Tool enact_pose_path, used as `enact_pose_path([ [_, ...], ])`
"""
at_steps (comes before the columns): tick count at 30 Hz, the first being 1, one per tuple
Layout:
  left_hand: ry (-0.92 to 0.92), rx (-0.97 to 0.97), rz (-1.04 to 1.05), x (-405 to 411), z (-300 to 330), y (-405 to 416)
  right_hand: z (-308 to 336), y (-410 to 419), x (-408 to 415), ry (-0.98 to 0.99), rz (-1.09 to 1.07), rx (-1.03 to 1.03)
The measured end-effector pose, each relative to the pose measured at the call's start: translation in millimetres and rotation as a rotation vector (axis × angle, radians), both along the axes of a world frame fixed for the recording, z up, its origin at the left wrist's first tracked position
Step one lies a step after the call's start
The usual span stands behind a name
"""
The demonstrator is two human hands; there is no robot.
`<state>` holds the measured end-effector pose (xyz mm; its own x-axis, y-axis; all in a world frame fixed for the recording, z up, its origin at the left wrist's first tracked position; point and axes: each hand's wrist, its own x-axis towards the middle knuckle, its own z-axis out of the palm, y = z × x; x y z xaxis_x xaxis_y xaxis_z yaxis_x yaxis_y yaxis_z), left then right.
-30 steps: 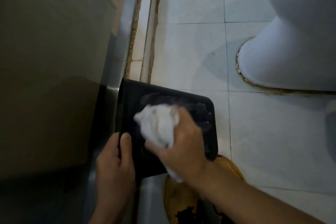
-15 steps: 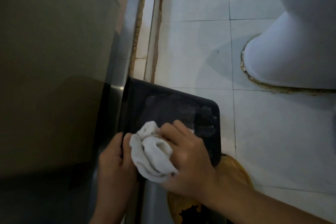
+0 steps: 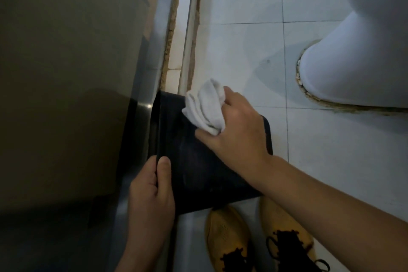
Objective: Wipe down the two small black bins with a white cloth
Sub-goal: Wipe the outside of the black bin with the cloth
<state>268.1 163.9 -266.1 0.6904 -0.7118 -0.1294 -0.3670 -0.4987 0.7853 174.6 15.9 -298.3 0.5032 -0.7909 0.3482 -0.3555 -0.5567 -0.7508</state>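
Observation:
A small black bin (image 3: 198, 168) lies on its side in front of me, its rim to the left, its base to the right. My left hand (image 3: 152, 192) grips the rim near its lower corner, thumb on the outer wall. My right hand (image 3: 236, 134) holds a bunched white cloth (image 3: 205, 106) and presses it on the bin's upper far side. Only one bin is in view.
A dark door or panel with a metal edge (image 3: 141, 99) fills the left. A white toilet base (image 3: 353, 68) stands on the pale tiled floor (image 3: 242, 51) at the right. Two yellow shoes (image 3: 229, 240) are below the bin.
My right hand has carried the cloth from the bin's near left part up to its far side. The left hand keeps its grip on the rim.

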Motion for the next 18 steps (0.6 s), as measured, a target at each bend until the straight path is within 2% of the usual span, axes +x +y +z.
enact_pose_path([
  [2, 0.037, 0.02, 0.03, 2.7, -3.3, 0.2, 0.4, 11.6, -5.9, 0.016, 0.119, -0.048],
  [5, 0.095, 0.046, 0.063, 7.6, -5.0, 2.6, -7.8, 46.2, -28.0, 0.082, 0.408, -0.159],
  [9, 0.072, 0.052, 0.056, 6.0, 0.7, 2.6, -13.1, 56.4, -38.9, 0.092, 0.638, -0.349],
  [11, 0.079, 0.059, 0.061, 6.1, 0.6, 4.7, -14.6, 41.9, -31.8, 0.139, 0.623, -0.411],
  [15, 0.042, 0.045, 0.047, 3.8, 2.9, 3.8, -6.5, 14.1, -13.0, 0.136, 0.233, -0.102],
  [16, 0.034, 0.038, 0.047, 4.0, 3.3, 3.1, -4.1, 13.1, -11.9, 0.145, 0.201, -0.079],
  [18, 0.057, 0.05, 0.053, 6.6, 2.0, 3.0, -2.6, 22.5, -16.3, 0.19, 0.291, -0.154],
])
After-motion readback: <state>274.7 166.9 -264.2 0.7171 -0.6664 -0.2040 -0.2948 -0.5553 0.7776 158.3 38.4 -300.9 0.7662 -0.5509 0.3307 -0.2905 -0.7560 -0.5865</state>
